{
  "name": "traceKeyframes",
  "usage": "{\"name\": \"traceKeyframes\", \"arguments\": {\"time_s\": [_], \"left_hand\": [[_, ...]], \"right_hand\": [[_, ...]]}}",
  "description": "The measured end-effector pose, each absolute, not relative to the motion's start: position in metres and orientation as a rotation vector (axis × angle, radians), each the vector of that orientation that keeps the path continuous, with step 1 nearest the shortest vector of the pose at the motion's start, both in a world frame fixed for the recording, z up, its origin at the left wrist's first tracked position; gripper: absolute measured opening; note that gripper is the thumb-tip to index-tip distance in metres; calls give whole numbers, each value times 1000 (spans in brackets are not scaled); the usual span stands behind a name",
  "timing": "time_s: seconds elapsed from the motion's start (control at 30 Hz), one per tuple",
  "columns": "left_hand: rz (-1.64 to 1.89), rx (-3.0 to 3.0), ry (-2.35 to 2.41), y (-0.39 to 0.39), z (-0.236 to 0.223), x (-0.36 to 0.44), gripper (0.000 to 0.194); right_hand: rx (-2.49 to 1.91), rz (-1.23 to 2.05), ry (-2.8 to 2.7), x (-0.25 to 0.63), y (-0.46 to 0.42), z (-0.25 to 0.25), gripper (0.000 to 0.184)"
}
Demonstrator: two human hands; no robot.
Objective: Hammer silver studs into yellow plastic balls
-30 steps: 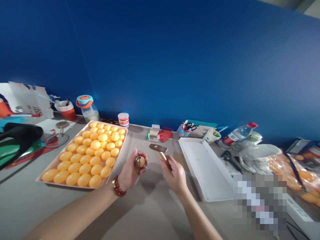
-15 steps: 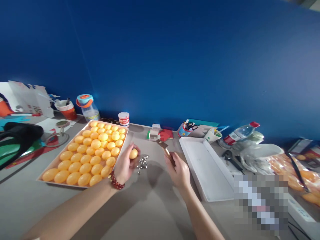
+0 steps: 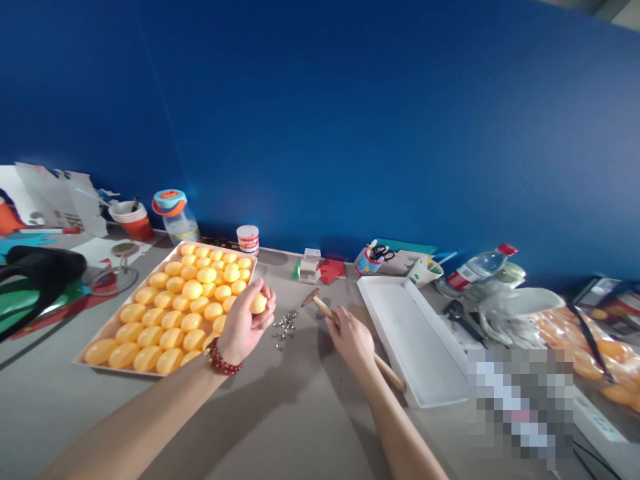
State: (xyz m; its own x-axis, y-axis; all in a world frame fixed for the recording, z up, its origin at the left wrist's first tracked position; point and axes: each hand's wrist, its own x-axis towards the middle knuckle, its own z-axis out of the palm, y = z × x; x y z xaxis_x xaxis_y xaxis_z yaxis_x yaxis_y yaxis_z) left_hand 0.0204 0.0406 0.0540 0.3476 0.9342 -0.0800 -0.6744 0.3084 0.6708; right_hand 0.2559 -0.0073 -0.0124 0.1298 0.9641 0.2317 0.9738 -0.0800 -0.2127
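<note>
My left hand [image 3: 244,327] is closed around an orange ping-pong ball [image 3: 259,304], raised over the right edge of a shallow tray [image 3: 130,371] filled with similar balls. A red beaded bracelet circles that wrist. My right hand [image 3: 353,341] grips the wooden handle of a hammer [image 3: 325,308] from above, low over the table. Its dark metal head points away to the left, and the handle end sticks out beside my wrist. Between the two hands lies a scatter of small shiny metal pieces [image 3: 285,325], too small to name.
To the right stands a white rectangular tray [image 3: 417,340]. Behind are a pen cup [image 3: 369,260] with scissors, small white boxes [image 3: 310,263] and a white jar [image 3: 248,239]. A plastic bottle [image 3: 477,267] and bagged orange balls [image 3: 575,340] sit farther right.
My left hand has lifted and turned, moving slightly left with the ball. The hammer has been lowered and turned in my right hand, so its handle now shows behind the hand.
</note>
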Motion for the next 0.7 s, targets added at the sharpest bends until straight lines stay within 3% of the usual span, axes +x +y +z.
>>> {"name": "traceKeyframes", "arguments": {"time_s": [0.27,0.4,0.53,0.7], "left_hand": [[1036,516,488,40,44,28,16],[1001,502,504,41,35,30,28],[943,459,502,40,28,32,21],[901,524,513,35,23,36,27]], "right_hand": [[-2136,-65,-1927,249,-6,-19,23],[-2114,-151,-1959,246,-6,-17,34],[-2125,-181,-2005,246,-6,-19,37],[-2121,-198,-2023,246,-6,-21,42]]}}
